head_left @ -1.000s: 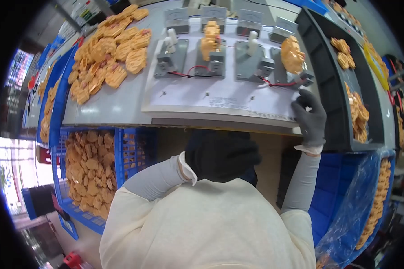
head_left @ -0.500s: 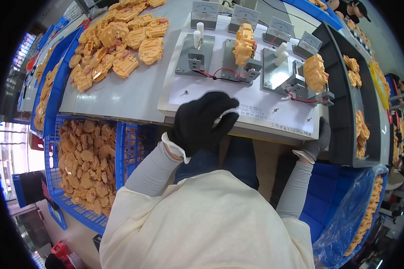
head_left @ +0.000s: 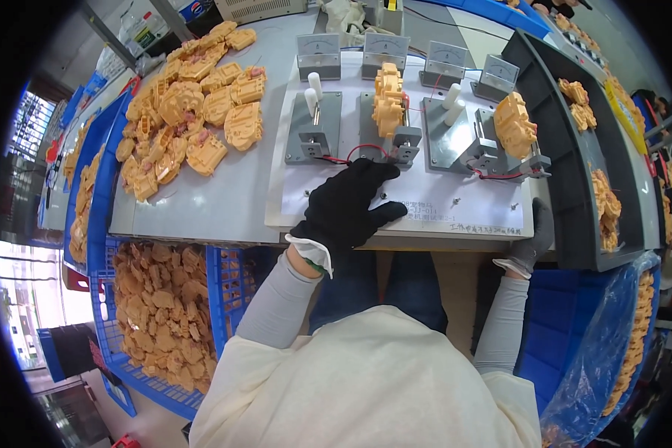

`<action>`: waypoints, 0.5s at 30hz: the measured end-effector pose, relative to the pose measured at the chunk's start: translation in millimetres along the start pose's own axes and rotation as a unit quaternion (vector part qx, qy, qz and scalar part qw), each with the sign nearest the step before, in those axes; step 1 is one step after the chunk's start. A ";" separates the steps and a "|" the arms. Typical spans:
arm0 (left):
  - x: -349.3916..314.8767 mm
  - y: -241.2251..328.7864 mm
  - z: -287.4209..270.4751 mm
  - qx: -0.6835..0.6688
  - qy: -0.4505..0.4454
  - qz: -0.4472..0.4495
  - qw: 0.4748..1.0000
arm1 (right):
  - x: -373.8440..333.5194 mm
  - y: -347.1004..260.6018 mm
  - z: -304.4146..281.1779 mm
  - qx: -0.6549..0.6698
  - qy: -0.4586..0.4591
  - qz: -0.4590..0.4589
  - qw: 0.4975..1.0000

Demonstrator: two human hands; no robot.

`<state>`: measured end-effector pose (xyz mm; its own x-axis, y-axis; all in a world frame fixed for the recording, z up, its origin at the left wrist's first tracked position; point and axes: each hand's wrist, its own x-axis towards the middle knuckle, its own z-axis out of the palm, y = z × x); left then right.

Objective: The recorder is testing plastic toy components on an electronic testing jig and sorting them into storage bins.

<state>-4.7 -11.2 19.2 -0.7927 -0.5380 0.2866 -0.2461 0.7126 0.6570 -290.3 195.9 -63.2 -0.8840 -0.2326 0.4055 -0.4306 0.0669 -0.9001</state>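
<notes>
My left hand [head_left: 351,203], in a black glove, is over the front of a white test board [head_left: 440,220]. Its thumb and index finger are apart, close to a small toggle switch [head_left: 383,196], with nothing visibly held. My right hand [head_left: 532,237], also gloved, lies along the board's right edge, fingers stretched out as far as they show. Orange plastic gearbox housings sit in two of the board's metal fixtures: one housing [head_left: 388,101] stands just beyond my left hand, another [head_left: 514,125] at the right. A fixture with white posts [head_left: 313,123] at the left carries no housing.
Analog meters [head_left: 384,54] line the board's back. Loose orange housings [head_left: 179,112] are heaped on the table at the left. Below them stands a blue crate [head_left: 228,291] beside more housings. A dark grey tray [head_left: 556,145] with several housings borders the board at the right.
My left hand has moved forward over the board, toward the second fixture's wiring, its fingers still spread. My right hand remains at the board's right edge. The whole view has shifted slightly.
</notes>
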 end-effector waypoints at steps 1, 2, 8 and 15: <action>0.2 0.9 0.5 -0.004 0.004 -0.005 1.000 | -0.7 -0.5 -1.6 -0.075 -0.011 -0.051 0.996; 0.4 1.5 1.0 -0.008 0.009 -0.010 1.000 | -1.2 -1.0 -2.8 -0.150 -0.022 -0.101 0.983; 0.8 0.2 1.5 0.002 0.034 0.001 0.999 | -2.3 -9.4 0.2 -0.215 -0.024 -0.145 0.966; 4.3 2.5 4.3 0.026 0.047 0.013 0.998 | -2.6 -1.0 0.5 -0.150 -0.005 -0.104 0.983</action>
<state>-11.1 -9.8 19.1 -0.7434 -0.5576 0.3693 -0.2572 0.7481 0.6117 -287.4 195.9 -63.4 -0.7697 -0.2812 0.5732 -0.6378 0.2997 -0.7094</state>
